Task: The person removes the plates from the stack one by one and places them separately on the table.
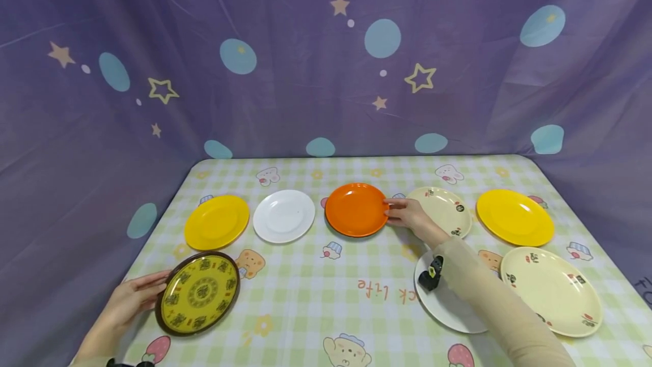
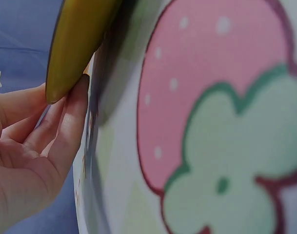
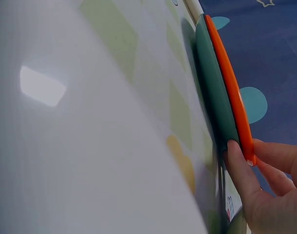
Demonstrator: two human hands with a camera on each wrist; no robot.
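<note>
My left hand (image 1: pixel 126 306) pinches the left rim of a round olive-yellow plate (image 1: pixel 202 292) with a dark brown edge and dark printed motifs. In the left wrist view, the plate's edge sits between thumb and fingers, close over the cloth. Farther back, my right hand (image 1: pixel 414 221) pinches the right rim of an orange plate (image 1: pixel 356 209). The right wrist view shows a teal plate (image 3: pixel 215 80) directly under the orange one, with fingers on the orange edge and a fingertip against the teal side.
Yellow plates (image 1: pixel 218 222) (image 1: pixel 514 218) lie at the back left and back right. A white plate (image 1: pixel 283 216) is left of the orange one. Cream patterned plates (image 1: pixel 443 208) (image 1: pixel 552 290) and a larger white plate (image 1: pixel 450 304) lie on the right, partly under my forearm. Checked cloth (image 1: pixel 305 310) covers the table.
</note>
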